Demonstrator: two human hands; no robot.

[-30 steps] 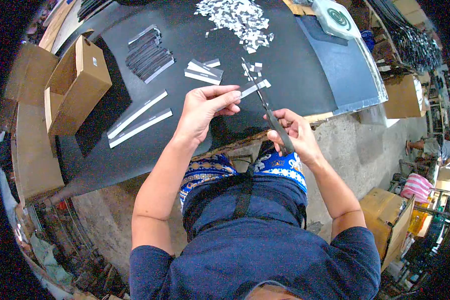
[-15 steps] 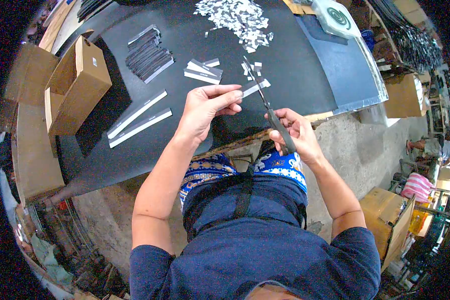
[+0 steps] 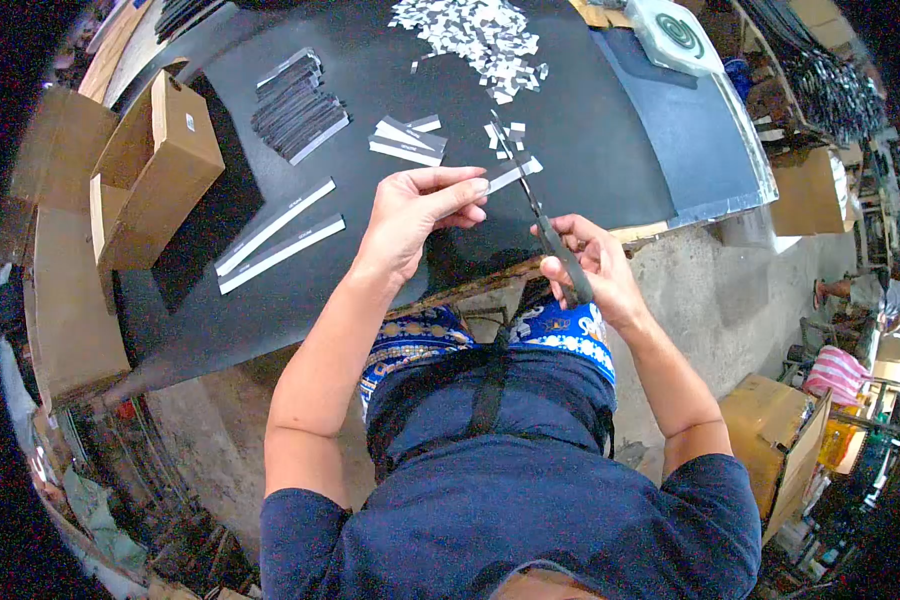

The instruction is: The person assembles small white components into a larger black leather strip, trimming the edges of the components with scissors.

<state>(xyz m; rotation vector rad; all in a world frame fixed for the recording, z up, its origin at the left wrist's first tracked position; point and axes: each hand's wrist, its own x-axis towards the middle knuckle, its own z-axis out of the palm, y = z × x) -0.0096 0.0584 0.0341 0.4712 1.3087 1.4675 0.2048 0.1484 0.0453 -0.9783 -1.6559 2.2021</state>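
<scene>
My left hand (image 3: 432, 208) pinches a narrow black-and-white strip (image 3: 508, 178) between thumb and fingers. The strip's far end lies across the blades of the scissors (image 3: 542, 212), whose dark handles my right hand (image 3: 592, 262) is closed around. Just beyond the blades, a few small cut pieces (image 3: 516, 130) rest on the black tabletop (image 3: 590, 150). Farther back is a large heap of similar cut pieces (image 3: 480, 45). Several short strips (image 3: 408, 142) lie left of the heap, and two longer strips (image 3: 282, 254) are beside my left forearm. A bundle of stacked strips (image 3: 302, 105) sits behind them.
An open cardboard box (image 3: 165, 165) stands on the table's left side. A blue-grey sheet (image 3: 685, 130) covers the right end, with a clear container holding a green coil (image 3: 678, 36) at its back. A cardboard carton (image 3: 770, 430) is on the floor to my right.
Both hands, the strip and the scissors stay almost exactly where they were. Only a very slight shift shows, and the piles on the table look the same.
</scene>
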